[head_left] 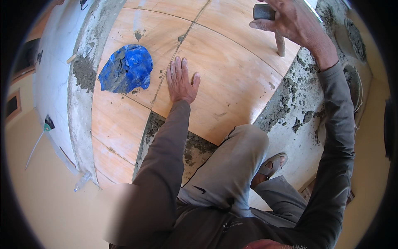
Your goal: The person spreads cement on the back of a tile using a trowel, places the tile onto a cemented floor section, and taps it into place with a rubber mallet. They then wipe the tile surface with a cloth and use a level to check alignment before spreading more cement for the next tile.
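Floor of wood-look tiles [224, 79] with mortar [290, 103] bare at lower right. Left hand [181, 81] lay flat and released on a set tile at centre; right hand [296, 20] gripped a mallet [271, 25], upper right. Blue bag [126, 68] lay upper left. Several tiles were laid; the mortar bed remained uncovered.

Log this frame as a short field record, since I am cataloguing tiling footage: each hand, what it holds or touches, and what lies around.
left hand: flat, palm down on the wood-coloured tile
right hand: raised, gripping the rubber mallet
mallet: dark head, handle pointing down toward the tile
blue crumpled bag: on a neighbouring tile, left of the left hand
mortar: grey, lumpy, along the tile edge by the knee
trowel: on the grey ledge at left
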Demonstrator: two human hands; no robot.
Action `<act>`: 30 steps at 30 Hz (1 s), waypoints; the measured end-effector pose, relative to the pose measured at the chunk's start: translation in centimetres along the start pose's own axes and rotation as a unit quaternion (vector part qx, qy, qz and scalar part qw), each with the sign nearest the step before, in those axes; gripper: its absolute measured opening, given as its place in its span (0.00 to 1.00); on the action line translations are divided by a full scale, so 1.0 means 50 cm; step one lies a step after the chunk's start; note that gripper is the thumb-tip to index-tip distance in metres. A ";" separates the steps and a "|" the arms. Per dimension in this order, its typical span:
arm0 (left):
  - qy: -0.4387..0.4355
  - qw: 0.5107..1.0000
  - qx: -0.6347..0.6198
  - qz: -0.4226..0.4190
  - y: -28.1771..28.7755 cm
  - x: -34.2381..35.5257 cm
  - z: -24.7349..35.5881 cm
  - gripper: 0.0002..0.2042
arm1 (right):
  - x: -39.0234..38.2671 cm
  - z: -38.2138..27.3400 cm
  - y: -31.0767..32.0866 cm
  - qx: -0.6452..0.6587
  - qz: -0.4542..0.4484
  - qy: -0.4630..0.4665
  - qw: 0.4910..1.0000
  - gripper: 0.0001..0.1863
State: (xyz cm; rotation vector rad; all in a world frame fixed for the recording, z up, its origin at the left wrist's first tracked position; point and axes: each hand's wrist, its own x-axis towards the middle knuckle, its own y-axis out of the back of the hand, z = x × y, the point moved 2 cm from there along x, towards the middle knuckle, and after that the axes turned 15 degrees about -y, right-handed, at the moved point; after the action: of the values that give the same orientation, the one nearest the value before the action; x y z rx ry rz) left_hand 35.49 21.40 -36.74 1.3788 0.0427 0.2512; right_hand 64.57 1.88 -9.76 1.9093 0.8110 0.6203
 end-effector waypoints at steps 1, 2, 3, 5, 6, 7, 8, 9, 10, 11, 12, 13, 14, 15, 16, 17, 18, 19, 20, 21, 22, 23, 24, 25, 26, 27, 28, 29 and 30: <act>-0.001 1.000 -0.003 0.001 0.000 0.001 0.002 0.38 | -0.003 0.024 0.000 0.069 0.022 -0.012 0.997 0.32; -0.001 1.000 -0.006 0.004 0.001 0.004 0.004 0.38 | 0.000 0.060 -0.010 0.062 0.028 -0.124 0.990 0.33; -0.003 1.000 -0.012 0.004 0.000 0.007 0.006 0.38 | -0.004 0.091 -0.032 0.116 0.091 -0.135 0.980 0.34; 0.000 1.000 -0.014 0.003 0.004 0.007 0.005 0.37 | -0.004 0.125 -0.089 0.233 0.210 -0.150 0.938 0.36; 0.005 1.000 -0.016 0.002 0.007 0.005 0.003 0.37 | 0.011 0.125 -0.112 0.305 0.144 -0.162 0.927 0.28; 0.006 1.000 -0.019 0.000 0.008 0.007 0.002 0.37 | 0.026 0.135 -0.136 0.296 0.159 -0.144 0.931 0.29; 0.004 1.000 -0.026 -0.001 0.008 0.010 0.004 0.37 | 0.042 0.163 -0.169 0.283 0.176 -0.130 0.934 0.29; 0.002 1.000 -0.030 0.002 0.007 0.011 0.007 0.37 | 0.048 0.206 -0.218 0.254 0.145 -0.148 0.945 0.28; -0.001 0.999 -0.036 0.005 0.005 0.014 0.010 0.37 | 0.054 0.249 -0.268 0.225 0.112 -0.164 0.954 0.28; -0.003 0.999 -0.042 0.010 0.000 0.017 0.014 0.36 | 0.046 0.290 -0.321 0.178 0.031 -0.209 0.961 0.26; -0.003 0.999 -0.038 0.008 -0.003 0.009 0.011 0.36 | 0.040 0.283 -0.355 0.059 -0.002 -0.198 0.978 0.21; -0.006 0.999 -0.034 0.010 -0.007 0.007 0.011 0.35 | 0.039 0.282 -0.376 0.034 -0.062 -0.220 0.973 0.20; -0.004 1.000 -0.025 0.013 -0.004 0.008 0.007 0.35 | 0.039 0.266 -0.388 0.088 -0.019 -0.200 0.976 0.20; -0.010 0.999 -0.022 0.023 -0.006 0.022 0.002 0.34 | 0.030 0.255 -0.395 0.141 0.024 -0.180 0.973 0.21; -0.005 1.000 -0.016 0.018 0.001 0.012 -0.004 0.34 | 0.020 0.179 -0.377 0.215 0.010 -0.222 0.951 0.22; -0.003 1.000 -0.013 0.016 0.010 -0.003 -0.007 0.33 | 0.011 0.074 -0.323 0.282 -0.001 -0.266 0.922 0.23; -0.003 1.000 -0.016 0.020 0.015 -0.003 -0.007 0.33 | -0.006 0.007 -0.279 0.330 0.026 -0.243 0.912 0.26; -0.003 1.000 -0.019 0.023 0.017 -0.001 -0.007 0.33 | -0.027 -0.029 -0.266 0.338 0.018 -0.235 0.911 0.26; -0.001 0.999 -0.023 0.024 0.016 -0.002 -0.007 0.33 | -0.044 -0.057 -0.258 0.347 0.008 -0.227 0.910 0.26; 0.002 0.999 -0.026 0.024 0.016 -0.004 -0.009 0.34 | -0.048 -0.070 -0.256 0.355 -0.003 -0.219 0.909 0.26; -0.002 0.999 -0.031 0.028 0.015 0.008 -0.002 0.34 | -0.058 -0.050 -0.288 0.285 0.065 -0.162 0.943 0.25; -0.009 0.999 -0.039 0.030 0.009 0.019 0.009 0.34 | -0.078 -0.018 -0.343 0.208 0.130 -0.107 0.964 0.23; -0.009 0.999 -0.041 0.028 0.006 0.018 0.011 0.34 | -0.088 0.002 -0.390 0.144 0.034 -0.152 0.977 0.19; -0.008 0.999 -0.044 0.028 0.007 0.018 0.011 0.34 | -0.079 0.001 -0.414 0.018 -0.065 -0.184 0.981 0.17; -0.009 0.998 -0.047 0.029 0.007 0.019 0.011 0.34 | -0.072 0.006 -0.420 0.044 -0.064 -0.191 0.978 0.17; -0.011 0.998 -0.052 0.029 0.006 0.022 0.013 0.34 | -0.067 0.009 -0.427 0.070 -0.063 -0.199 0.975 0.17; -0.009 0.999 -0.038 0.034 0.007 0.033 0.003 0.34 | -0.040 -0.020 -0.395 0.124 -0.039 -0.193 0.973 0.17; -0.002 0.999 -0.020 0.032 0.012 0.025 -0.010 0.34 | -0.021 -0.070 -0.343 0.184 -0.023 -0.186 0.965 0.17; 0.000 1.000 -0.018 0.022 0.012 0.003 -0.003 0.34 | -0.042 -0.103 -0.309 0.232 -0.012 -0.194 0.953 0.17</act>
State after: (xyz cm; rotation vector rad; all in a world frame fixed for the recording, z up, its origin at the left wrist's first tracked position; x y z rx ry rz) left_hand 35.50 21.69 -36.17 1.3442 0.0081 0.2876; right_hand 55.28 8.48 -21.59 2.3413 0.7634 0.0209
